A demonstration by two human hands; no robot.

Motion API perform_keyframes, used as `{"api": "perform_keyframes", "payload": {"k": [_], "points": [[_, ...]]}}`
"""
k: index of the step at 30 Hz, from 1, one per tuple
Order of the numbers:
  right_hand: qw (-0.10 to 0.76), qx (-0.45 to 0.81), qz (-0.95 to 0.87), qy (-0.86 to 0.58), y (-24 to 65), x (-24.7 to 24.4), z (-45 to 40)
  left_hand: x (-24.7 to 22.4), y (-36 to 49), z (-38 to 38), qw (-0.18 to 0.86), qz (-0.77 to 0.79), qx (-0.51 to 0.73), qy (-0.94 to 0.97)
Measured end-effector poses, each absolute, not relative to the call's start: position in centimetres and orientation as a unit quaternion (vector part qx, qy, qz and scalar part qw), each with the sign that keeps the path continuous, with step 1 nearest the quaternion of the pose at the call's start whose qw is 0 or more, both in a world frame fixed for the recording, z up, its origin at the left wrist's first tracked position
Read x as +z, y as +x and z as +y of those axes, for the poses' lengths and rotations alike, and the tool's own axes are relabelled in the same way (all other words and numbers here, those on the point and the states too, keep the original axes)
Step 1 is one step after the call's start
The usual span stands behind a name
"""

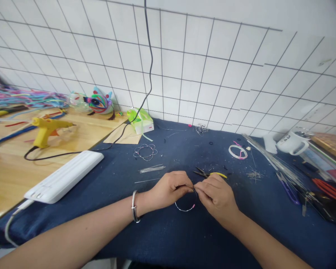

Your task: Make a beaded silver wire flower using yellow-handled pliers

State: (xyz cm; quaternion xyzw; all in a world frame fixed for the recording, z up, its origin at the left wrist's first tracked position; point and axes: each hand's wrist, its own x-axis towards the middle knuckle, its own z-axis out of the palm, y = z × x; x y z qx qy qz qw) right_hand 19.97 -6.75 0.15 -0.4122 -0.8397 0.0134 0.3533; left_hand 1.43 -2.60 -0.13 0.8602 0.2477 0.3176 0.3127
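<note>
Between my hands hangs a thin wire ring (184, 210) with a pink piece on its right side. My left hand (169, 188) pinches the ring's top from the left, and my right hand (218, 198) pinches it close by from the right; the fingertips nearly meet. What exactly lies under the fingertips is hidden. Just beyond my right hand are yellow-handled pliers (218, 175), partly covered by it. A bundle of straight wires (152, 169) lies past my left hand, with a flower-shaped wire piece (145, 152) farther back.
A white power strip (70, 175) and a yellow glue gun (46, 130) are at left. To the right lie a ribbon roll (238, 152), wire scraps (254, 175), purple-handled scissors (289, 190) and a white mug (292, 142). A black cord (151, 63) hangs down.
</note>
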Motion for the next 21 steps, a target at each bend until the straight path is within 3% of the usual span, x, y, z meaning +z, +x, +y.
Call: {"api": "perform_keyframes", "payload": {"k": [7, 21], "points": [[0.358, 0.055, -0.830, -0.424, 19.7, 0.6, -6.9, -0.2, 1.1, -2.2, 0.272, 0.219, 0.301, 0.887], [0.270, -0.159, -0.863, -0.396, 20.1, 0.6, -7.8, 0.4, 1.9, -2.9, 0.366, 0.263, 0.334, 0.827]]}}
